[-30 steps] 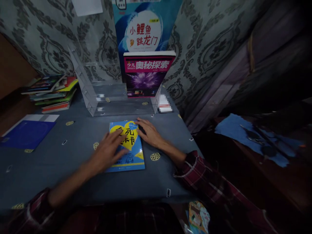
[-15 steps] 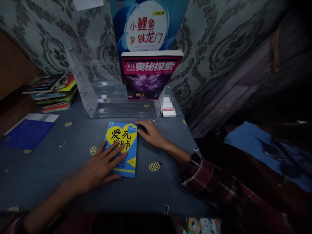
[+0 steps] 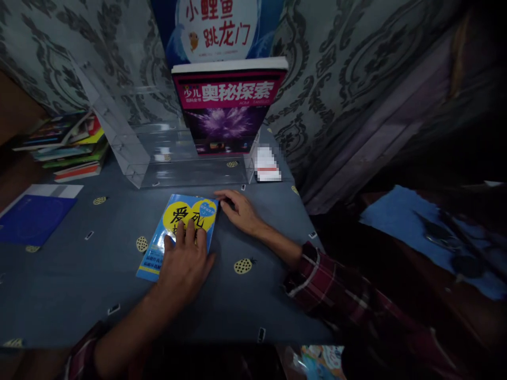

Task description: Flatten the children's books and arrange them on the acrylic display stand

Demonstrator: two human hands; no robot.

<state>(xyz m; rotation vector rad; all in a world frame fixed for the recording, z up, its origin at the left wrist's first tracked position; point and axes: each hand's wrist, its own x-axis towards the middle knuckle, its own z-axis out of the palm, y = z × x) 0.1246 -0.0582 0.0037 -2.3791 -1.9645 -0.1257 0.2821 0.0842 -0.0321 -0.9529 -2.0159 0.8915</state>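
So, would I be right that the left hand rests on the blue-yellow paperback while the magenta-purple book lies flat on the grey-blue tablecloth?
Not quite: the head view shows the magenta-purple book standing in the clear plastic rack, not lying flat. The left hand does rest on the blue-yellow paperback.

Blue booklet (image 3: 159, 238): glossy paper cover, catching light. Display stand (image 3: 194, 173): clear, smooth, shiny plastic. Worktop (image 3: 119, 266): matt, printed, cloth-like covering; plaid sleeve (image 3: 317, 277), matt woven cloth.

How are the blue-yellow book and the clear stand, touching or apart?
Apart: the head view shows a strip of tablecloth between the blue-yellow book and the front of the clear stand.
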